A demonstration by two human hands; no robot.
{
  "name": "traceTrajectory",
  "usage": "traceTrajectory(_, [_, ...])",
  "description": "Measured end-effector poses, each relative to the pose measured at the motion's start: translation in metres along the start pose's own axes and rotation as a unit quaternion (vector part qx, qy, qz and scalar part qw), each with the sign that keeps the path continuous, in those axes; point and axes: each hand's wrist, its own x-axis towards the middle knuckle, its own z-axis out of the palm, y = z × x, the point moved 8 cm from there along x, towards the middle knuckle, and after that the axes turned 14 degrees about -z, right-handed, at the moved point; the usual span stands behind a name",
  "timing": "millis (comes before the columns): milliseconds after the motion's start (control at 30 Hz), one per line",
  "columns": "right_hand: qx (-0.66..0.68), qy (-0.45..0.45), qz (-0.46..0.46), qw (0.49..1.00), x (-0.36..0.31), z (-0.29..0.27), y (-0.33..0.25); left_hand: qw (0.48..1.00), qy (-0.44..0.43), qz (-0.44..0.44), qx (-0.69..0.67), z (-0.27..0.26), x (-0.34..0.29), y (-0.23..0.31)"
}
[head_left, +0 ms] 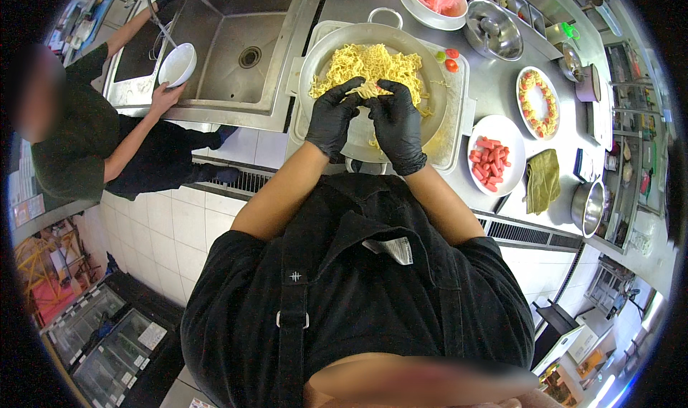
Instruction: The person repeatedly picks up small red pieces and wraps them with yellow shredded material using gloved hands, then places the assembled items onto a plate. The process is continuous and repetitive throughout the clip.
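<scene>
Both my hands wear black gloves and meet over a wide round metal pan (432,117) of yellow noodles (380,59). My left hand (333,119) and my right hand (398,125) are closed, fingertips pinching a small clump of noodles (369,90) between them. Whether something lies inside that clump is hidden by the fingers. Under the pan is a pale rectangular tray (453,139). To the right stands a white plate of cut pink-red sausages (491,165). Farther right, a white oval plate holds a ring of noodle bundles with red pieces (537,103).
Cut tomatoes (451,65) lie by the pan's far right. Beyond are a white bowl (437,3) and a steel bowl (493,29). A green cloth (542,181) and a steel pot (588,206) sit at right. Left, a co-worker (79,135) holds a white bowl (178,65) at the sink (279,71).
</scene>
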Motion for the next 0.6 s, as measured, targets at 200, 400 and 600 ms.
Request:
traceTrajectory(200, [0.072, 0.032, -0.004, 0.997, -0.002, -0.004, 0.017, 0.997, -0.061, 0.055, -0.01, 0.006, 0.0, 0.003])
traceTrajectory(400, [0.065, -0.024, -0.039, 0.997, 0.0, -0.003, 0.008, 0.994, -0.072, -0.065, 0.06, 0.0, 0.004, 0.003])
traceTrajectory(600, [0.191, -0.005, 0.032, 0.981, -0.002, -0.004, 0.005, 0.953, -0.148, -0.112, -0.239, 0.013, -0.003, 0.003])
